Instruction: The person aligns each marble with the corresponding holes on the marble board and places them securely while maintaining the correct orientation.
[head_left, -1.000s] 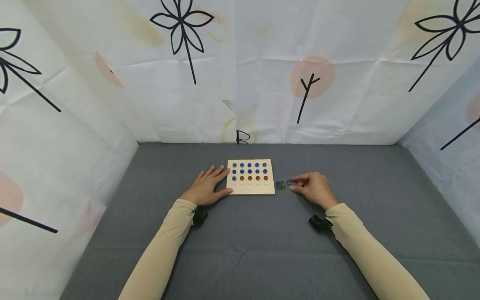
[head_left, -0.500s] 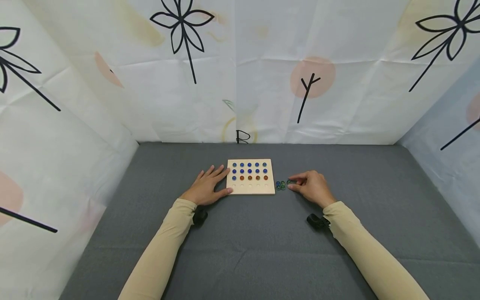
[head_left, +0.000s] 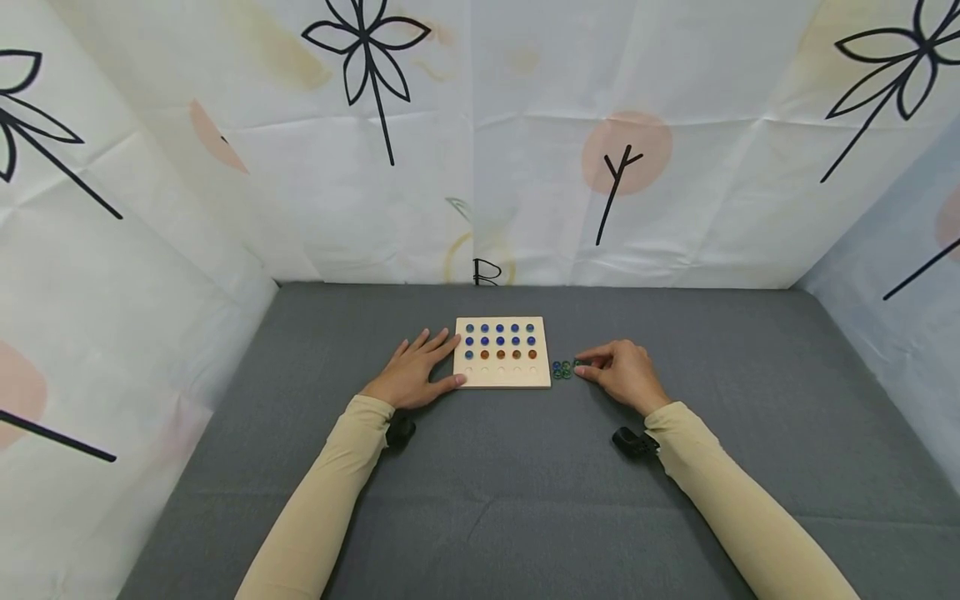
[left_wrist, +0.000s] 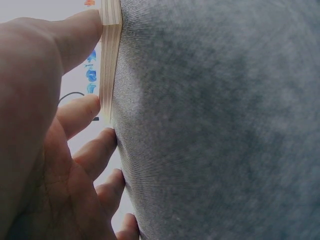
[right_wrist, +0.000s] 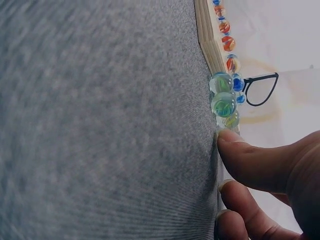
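A pale wooden board (head_left: 513,380) lies flat on the table, its back rows filled with blue and orange marbles (head_left: 500,342); bare hollows show in the front row. My left hand (head_left: 411,375) spreads its fingers, thumb and index fingertips touching the board's left edge. Right of the board sits a small cluster of glass marbles (right_wrist: 223,103), mostly green with some blue. Beside that cluster my right hand (head_left: 626,377) has thumb and index finger around one green marble (head_left: 577,363), pinching it low at the table. Its fingertips partly hide that marble.
Grey cloth (head_left: 480,483) covers the table. White patterned fabric (head_left: 525,167) rises behind the board and at both sides. A dark wrist camera (head_left: 634,442) is worn under each forearm.
My right hand has moved slightly left, and its thumb and index finger have closed in around the outlying green marble. The left hand and the board stay in place.
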